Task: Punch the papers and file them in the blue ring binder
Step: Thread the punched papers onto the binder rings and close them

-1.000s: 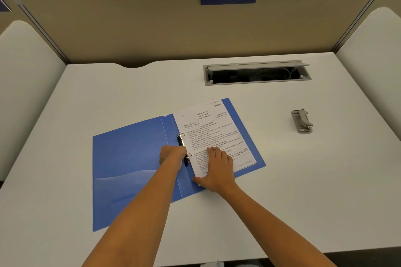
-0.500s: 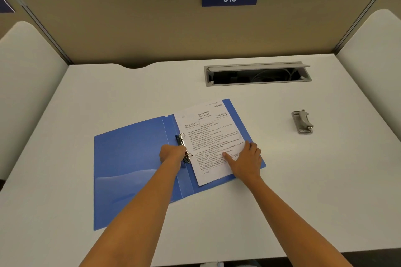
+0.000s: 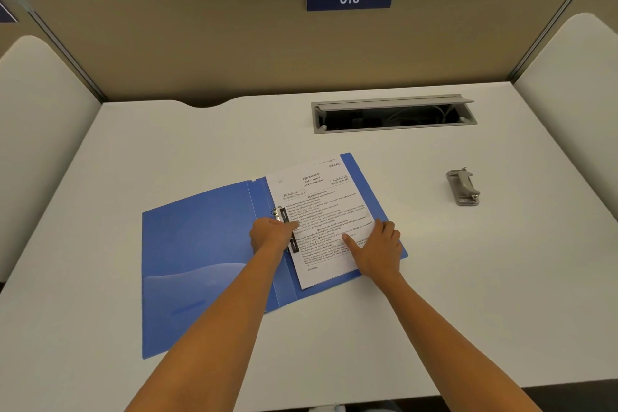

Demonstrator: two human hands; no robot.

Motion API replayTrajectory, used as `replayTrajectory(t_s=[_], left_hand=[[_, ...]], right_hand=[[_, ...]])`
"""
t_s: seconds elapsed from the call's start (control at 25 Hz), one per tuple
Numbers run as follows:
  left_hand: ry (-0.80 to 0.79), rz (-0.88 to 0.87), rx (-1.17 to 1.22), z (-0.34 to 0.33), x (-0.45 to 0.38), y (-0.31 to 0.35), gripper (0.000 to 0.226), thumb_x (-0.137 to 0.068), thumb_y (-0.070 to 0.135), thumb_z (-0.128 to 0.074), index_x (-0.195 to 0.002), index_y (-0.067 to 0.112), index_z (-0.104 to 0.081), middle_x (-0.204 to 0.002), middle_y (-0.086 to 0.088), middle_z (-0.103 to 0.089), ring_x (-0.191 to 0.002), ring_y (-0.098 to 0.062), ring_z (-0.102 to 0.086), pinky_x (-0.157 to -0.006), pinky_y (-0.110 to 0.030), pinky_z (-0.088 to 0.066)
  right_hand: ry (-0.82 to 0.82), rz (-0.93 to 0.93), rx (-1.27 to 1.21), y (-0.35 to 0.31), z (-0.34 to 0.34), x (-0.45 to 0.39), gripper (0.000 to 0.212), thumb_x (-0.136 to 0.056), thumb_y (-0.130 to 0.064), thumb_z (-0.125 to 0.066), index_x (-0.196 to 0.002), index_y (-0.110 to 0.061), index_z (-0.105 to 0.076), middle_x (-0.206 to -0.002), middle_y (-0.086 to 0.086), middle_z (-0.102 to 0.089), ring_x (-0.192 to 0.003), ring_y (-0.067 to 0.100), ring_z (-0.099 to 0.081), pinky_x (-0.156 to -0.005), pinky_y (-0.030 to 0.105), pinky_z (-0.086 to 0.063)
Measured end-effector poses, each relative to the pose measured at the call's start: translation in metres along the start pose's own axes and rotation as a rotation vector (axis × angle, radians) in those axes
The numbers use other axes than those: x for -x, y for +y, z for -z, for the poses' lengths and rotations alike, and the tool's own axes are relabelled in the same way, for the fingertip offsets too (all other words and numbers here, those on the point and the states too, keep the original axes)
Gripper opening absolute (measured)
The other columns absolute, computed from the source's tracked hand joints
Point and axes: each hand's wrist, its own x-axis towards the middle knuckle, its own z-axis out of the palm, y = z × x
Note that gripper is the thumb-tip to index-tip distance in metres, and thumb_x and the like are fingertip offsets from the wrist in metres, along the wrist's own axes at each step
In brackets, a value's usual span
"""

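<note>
Bare skin of the left hand [image 3: 271,233] curls over the ring clip [image 3: 287,228] at the binder's spine, fingers gripping it. Right hand [image 3: 379,251] presses flat, fingers loosely spread, on the papers' [image 3: 321,211] right edge. Both lie in the open blue ring binder [image 3: 200,251] at frame centre on the white desk [image 3: 167,144]; a grey hole punch [image 3: 464,187] sits well apart, right.

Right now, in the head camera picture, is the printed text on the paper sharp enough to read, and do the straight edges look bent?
Head view: the papers show a legible heading, but the small lines are too fine to read; the partition top and desk edges bow, a wide-angle effect; light is soft and even, with no glare on the blue ring binder.
</note>
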Motion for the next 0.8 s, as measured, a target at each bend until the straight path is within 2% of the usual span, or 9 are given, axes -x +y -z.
replayTrajectory(t_s=[0.08,0.24,0.44,0.6,0.68,0.8], left_hand=[[0.024,-0.011,0.021,0.002,-0.002,-0.002,0.033,-0.075,0.031,-0.081,-0.06,0.016,-0.056,-0.071,-0.006,-0.068,-0.064,-0.021,-0.064,-0.06,-0.03,-0.053],[0.015,-0.001,0.002,0.009,-0.009,-0.004,0.028,-0.083,0.018,-0.07,-0.058,0.014,-0.057,-0.064,-0.003,-0.062,-0.054,-0.014,-0.055,-0.049,-0.023,-0.042],[-0.097,-0.068,-0.084,0.013,-0.016,-0.008,0.028,-0.082,0.02,-0.072,-0.059,0.015,-0.056,-0.062,-0.001,-0.058,-0.058,-0.012,-0.052,-0.059,-0.025,-0.044],[-0.122,-0.151,-0.103,0.017,-0.022,-0.014,0.027,-0.087,0.019,-0.07,-0.062,0.017,-0.06,-0.067,0.002,-0.059,-0.064,-0.009,-0.052,-0.06,-0.023,-0.044],[-0.138,-0.181,-0.092,0.019,-0.025,-0.018,0.024,-0.087,0.019,-0.07,-0.065,0.02,-0.061,-0.071,0.003,-0.06,-0.069,-0.01,-0.054,-0.059,-0.019,-0.043],[-0.178,-0.216,-0.105,0.022,-0.033,-0.021,0.015,-0.085,0.02,-0.073,-0.074,0.016,-0.063,-0.075,0.0,-0.063,-0.069,-0.01,-0.056,-0.058,-0.018,-0.042]], right_hand=[[-0.004,-0.009,0.001,0.0,0.0,-0.001,0.084,-0.081,-0.069,-0.051,-0.14,-0.013,-0.03,-0.142,0.009,-0.037,-0.129,0.027,-0.038,-0.107,0.042,-0.035],[-0.001,-0.033,0.017,-0.001,-0.002,-0.002,0.082,-0.083,-0.066,-0.051,-0.141,-0.012,-0.03,-0.142,0.009,-0.037,-0.13,0.027,-0.039,-0.107,0.041,-0.034],[0.026,-0.063,0.04,-0.006,-0.002,0.002,0.083,-0.085,-0.065,-0.051,-0.144,-0.012,-0.025,-0.146,0.011,-0.033,-0.134,0.028,-0.034,-0.111,0.043,-0.028],[0.069,0.12,0.037,-0.021,0.0,0.0,0.078,-0.086,-0.06,-0.054,-0.146,-0.018,-0.029,-0.152,0.006,-0.028,-0.142,0.026,-0.025,-0.117,0.044,-0.013],[0.067,0.221,-0.006,-0.033,-0.001,-0.003,0.071,-0.086,-0.056,-0.057,-0.142,-0.019,-0.036,-0.148,0.005,-0.033,-0.139,0.024,-0.028,-0.117,0.043,-0.015],[-0.039,0.385,-0.131,-0.05,-0.005,-0.009,0.065,-0.083,-0.05,-0.065,-0.136,-0.019,-0.042,-0.142,0.003,-0.04,-0.132,0.02,-0.035,-0.112,0.037,-0.028]])
